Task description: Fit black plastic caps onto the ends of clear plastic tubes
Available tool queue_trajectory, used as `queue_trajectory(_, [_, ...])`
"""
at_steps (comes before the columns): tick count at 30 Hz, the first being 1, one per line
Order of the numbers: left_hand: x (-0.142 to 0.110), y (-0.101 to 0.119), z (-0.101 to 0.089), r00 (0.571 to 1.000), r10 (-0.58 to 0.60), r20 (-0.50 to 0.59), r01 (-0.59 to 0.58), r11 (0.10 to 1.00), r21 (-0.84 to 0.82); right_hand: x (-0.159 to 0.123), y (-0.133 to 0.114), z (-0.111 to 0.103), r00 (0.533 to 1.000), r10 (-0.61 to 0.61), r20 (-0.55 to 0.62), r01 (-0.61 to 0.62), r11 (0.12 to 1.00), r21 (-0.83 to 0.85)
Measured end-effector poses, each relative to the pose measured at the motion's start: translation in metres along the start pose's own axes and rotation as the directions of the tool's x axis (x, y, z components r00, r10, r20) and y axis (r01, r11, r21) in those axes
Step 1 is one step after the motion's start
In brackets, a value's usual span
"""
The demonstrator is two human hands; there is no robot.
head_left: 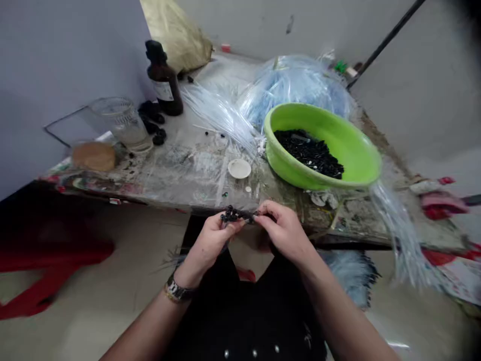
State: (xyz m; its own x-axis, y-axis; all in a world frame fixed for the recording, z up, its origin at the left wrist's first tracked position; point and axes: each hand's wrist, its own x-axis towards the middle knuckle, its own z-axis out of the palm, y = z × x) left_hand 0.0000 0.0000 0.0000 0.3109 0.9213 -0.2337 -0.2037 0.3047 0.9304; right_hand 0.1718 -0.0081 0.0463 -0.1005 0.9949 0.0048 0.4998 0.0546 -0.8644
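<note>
My left hand is closed around a bunch of small black pieces, with thin strands trailing out behind it toward the wrist. My right hand pinches at the right end of this bunch, thumb against forefinger; what exactly sits between those fingertips is too small to make out. Both hands are held low at the table's front edge, close together. Just beyond them lies a small white dish. To the right of it stands a green basin, tilted slightly, with a heap of black slim pieces inside.
Bundles of transparent strands lie on the worn table, and more hang over its right edge. A brown bottle, a glass jar and a round wooden piece stand left. A red stool is on the floor.
</note>
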Motion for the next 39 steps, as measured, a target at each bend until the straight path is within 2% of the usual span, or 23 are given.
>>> queue_trajectory(4, [-0.003, -0.005, -0.001, 0.999, -0.036, -0.025, 0.036, 0.999, -0.017, -0.005, 0.001, 0.005, 0.999, 0.009, -0.040, -0.010, 1.000, -0.025])
queue_trajectory(9, [-0.002, -0.015, -0.001, 0.999, -0.051, -0.005, 0.051, 0.997, -0.059, -0.006, 0.003, 0.010, 0.995, -0.047, -0.089, 0.039, 0.995, -0.090])
queue_trajectory(15, [0.000, -0.010, 0.001, 0.996, -0.077, -0.037, 0.073, 0.993, -0.090, -0.007, 0.007, 0.009, 0.995, 0.004, -0.098, -0.004, 1.000, 0.001])
queue_trajectory(24, [-0.005, -0.002, 0.003, 0.998, -0.057, 0.025, 0.055, 0.995, 0.088, -0.015, 0.008, 0.005, 0.997, 0.053, -0.059, -0.048, 0.996, 0.074])
queue_trajectory(31, [-0.005, 0.002, 0.009, 0.999, 0.035, 0.030, -0.040, 0.978, 0.203, -0.018, 0.010, 0.011, 0.984, 0.133, -0.115, -0.115, 0.981, 0.154])
queue_trajectory(34, [-0.005, -0.001, 0.011, 0.999, 0.029, 0.027, -0.033, 0.983, 0.181, -0.021, 0.010, 0.014, 0.986, 0.095, -0.137, -0.085, 0.993, 0.077])
queue_trajectory(39, [-0.003, -0.014, 0.014, 1.000, -0.020, 0.016, 0.020, 0.999, 0.026, -0.024, 0.004, 0.021, 0.985, -0.073, -0.158, 0.062, 0.996, -0.071])
